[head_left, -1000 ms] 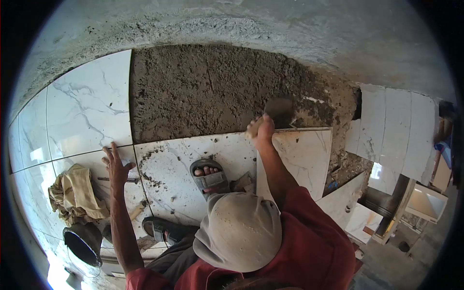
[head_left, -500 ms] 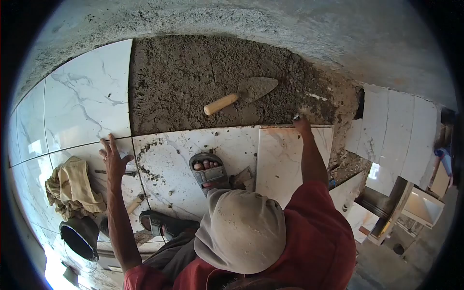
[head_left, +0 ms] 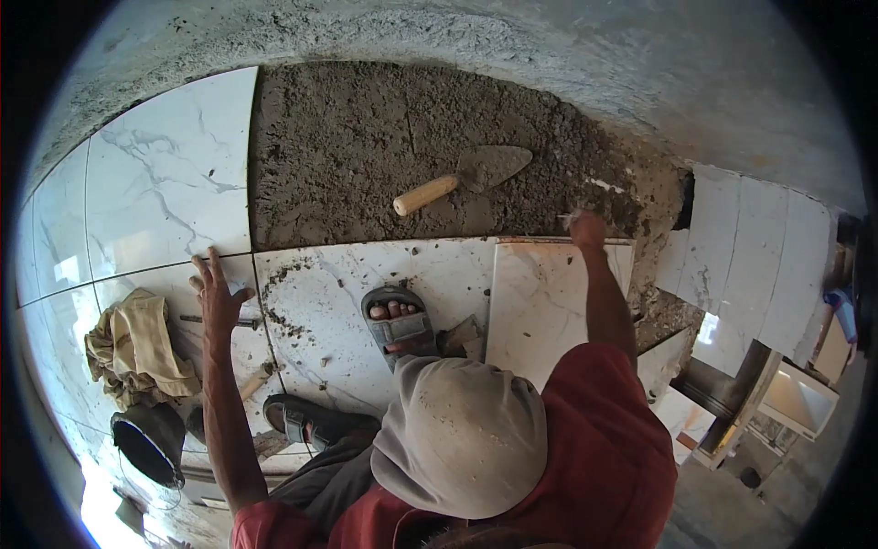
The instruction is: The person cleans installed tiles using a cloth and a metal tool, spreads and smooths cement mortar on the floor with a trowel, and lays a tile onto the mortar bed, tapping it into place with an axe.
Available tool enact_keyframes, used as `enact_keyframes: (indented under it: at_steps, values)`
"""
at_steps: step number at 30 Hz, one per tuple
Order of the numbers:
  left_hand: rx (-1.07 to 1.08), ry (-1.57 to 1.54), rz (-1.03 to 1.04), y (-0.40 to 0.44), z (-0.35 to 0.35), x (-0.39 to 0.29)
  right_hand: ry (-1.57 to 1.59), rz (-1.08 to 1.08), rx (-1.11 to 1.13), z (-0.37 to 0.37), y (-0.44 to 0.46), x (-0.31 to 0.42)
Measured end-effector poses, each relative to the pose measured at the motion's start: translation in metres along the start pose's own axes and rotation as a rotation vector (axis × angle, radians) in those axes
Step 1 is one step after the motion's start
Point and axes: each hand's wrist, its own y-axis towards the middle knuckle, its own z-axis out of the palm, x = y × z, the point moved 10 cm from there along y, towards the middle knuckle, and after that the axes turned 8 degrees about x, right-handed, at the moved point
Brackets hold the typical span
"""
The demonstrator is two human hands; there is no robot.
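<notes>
My left hand (head_left: 218, 291) rests with fingers spread on a white marbled floor tile (head_left: 165, 201), its fingertips near the joint between tiles. My right hand (head_left: 588, 229) is closed at the far edge of a loose tile (head_left: 553, 297) that lies on top of the laid ones. A small pale thing shows at its fingers, too blurred to name. Left of that hand, a pointing trowel (head_left: 494, 168) with a wooden handle lies on the wet grey mortar bed (head_left: 338, 156), touched by neither hand.
A tan cloth (head_left: 146, 343), a thin dark rod (head_left: 219, 321) and a black bucket (head_left: 149, 446) stand or lie at the left. Crumbs of mortar dot the tiles around my sandalled foot (head_left: 398, 320). A rough wall (head_left: 512, 41) borders the bed; white steps (head_left: 732, 247) are at right.
My right hand has shifted slightly up and to the right, over the mortar's edge. My left hand stays on the tile; the trowel lies where it was.
</notes>
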Motion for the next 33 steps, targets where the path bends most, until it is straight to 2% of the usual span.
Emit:
enact_keyframes:
  at_steps: [5, 6, 8, 10, 12, 13, 15, 16, 17, 19, 21, 22, 23, 25, 27, 28, 30, 31, 33]
  values:
    - [0.021, 0.008, -0.011, -0.002, 0.002, 0.000, 0.032, -0.146, 0.017, -0.007, -0.005, 0.008]
    - [0.028, 0.007, -0.013, -0.004, 0.002, 0.000, 0.035, -0.143, 0.022, 0.004, -0.006, -0.006]
    - [0.011, -0.005, -0.030, 0.000, -0.003, 0.001, 0.315, -0.024, 0.232, 0.037, 0.016, -0.043]
    - [0.012, -0.003, 0.001, -0.004, -0.001, -0.001, 0.330, -0.019, 0.292, 0.017, 0.011, -0.019]
    - [0.027, 0.003, -0.003, -0.006, -0.002, -0.003, 0.357, 0.020, 0.357, 0.028, -0.006, -0.027]
    - [0.032, -0.006, -0.003, -0.002, -0.003, -0.003, 0.238, 0.017, 0.218, 0.027, 0.006, -0.048]
    - [0.051, -0.011, -0.017, -0.006, 0.001, 0.002, 0.258, -0.026, 0.010, 0.041, 0.032, -0.095]
    - [0.053, -0.009, -0.013, -0.007, 0.002, 0.002, 0.261, -0.018, 0.025, 0.029, 0.019, -0.086]
    - [0.036, -0.017, -0.013, -0.003, 0.000, 0.000, 0.024, -0.030, 0.179, 0.017, 0.020, -0.073]
    - [0.033, -0.019, -0.014, -0.004, -0.002, -0.001, -0.221, -0.043, 0.340, 0.027, 0.028, -0.078]
    - [0.039, -0.032, -0.021, -0.004, -0.001, -0.002, -0.064, -0.286, 0.257, 0.042, 0.038, -0.091]
    - [0.036, -0.033, -0.021, -0.003, -0.002, -0.001, -0.065, -0.287, 0.254, 0.039, 0.029, -0.087]
    - [0.020, -0.027, -0.003, -0.001, -0.003, -0.002, 0.491, -0.146, 0.263, 0.034, 0.026, -0.095]
    - [0.029, -0.011, 0.010, -0.008, -0.002, -0.001, 1.043, 0.018, 0.290, 0.022, 0.005, -0.080]
    - [0.033, -0.016, -0.017, -0.005, -0.004, -0.004, 0.702, -0.225, 0.392, -0.045, -0.031, -0.009]
    - [0.034, -0.018, -0.011, -0.004, -0.003, -0.006, 0.702, -0.220, 0.389, -0.047, -0.038, -0.009]
    - [0.041, -0.003, -0.030, -0.003, -0.003, -0.003, 0.948, -0.080, 0.323, -0.052, -0.045, -0.020]
    - [0.039, -0.005, -0.035, -0.003, -0.003, -0.002, 0.946, -0.085, 0.324, -0.056, -0.046, -0.016]
    - [0.038, -0.011, -0.019, -0.004, -0.003, -0.004, 1.153, -0.056, 0.297, -0.061, -0.051, -0.016]
